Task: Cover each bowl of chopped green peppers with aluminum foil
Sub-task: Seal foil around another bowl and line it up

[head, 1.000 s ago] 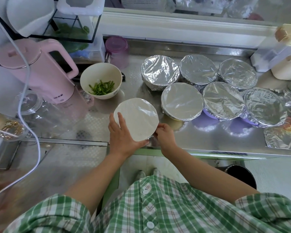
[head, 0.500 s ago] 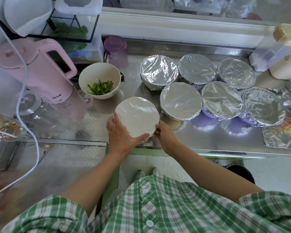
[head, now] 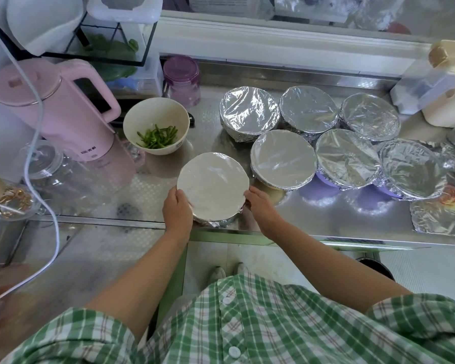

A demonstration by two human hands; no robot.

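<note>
A foil-covered bowl [head: 212,183] sits near the front edge of the steel counter [head: 326,214]. My left hand [head: 177,207] curls round its left rim, and my right hand [head: 260,206] curls round its right rim, pressing the foil down the sides. An uncovered cream bowl [head: 156,125] holding chopped green peppers [head: 158,137] stands behind it to the left. Several foil-covered bowls [head: 283,158] stand in two rows to the right.
A pink electric kettle [head: 53,109] and a glass jar [head: 47,169] stand at the left, with a white cable [head: 41,158] hanging across. A purple-lidded container [head: 181,80] sits behind. A loose foil sheet [head: 439,216] lies at the right edge.
My left hand slid from lying over the foil top down onto the bowl's left rim. The right hand stayed at the right rim.
</note>
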